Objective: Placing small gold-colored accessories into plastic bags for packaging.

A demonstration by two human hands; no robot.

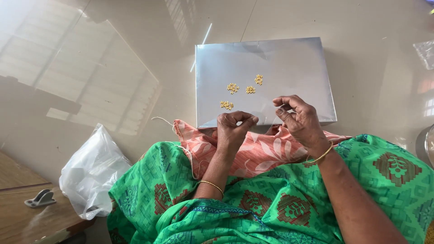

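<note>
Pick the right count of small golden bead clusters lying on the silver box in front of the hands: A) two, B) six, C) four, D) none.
C: four separate golden bead clusters lie on the silver box, just beyond the left hand and right hand, which are raised over the orange patterned cloth.

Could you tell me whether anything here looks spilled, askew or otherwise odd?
Nothing looks spilled. The gold beads sit in four tidy clusters on the silver box. The only untidy thing is a crumpled white plastic bag on the floor beside the green fabric.
</note>
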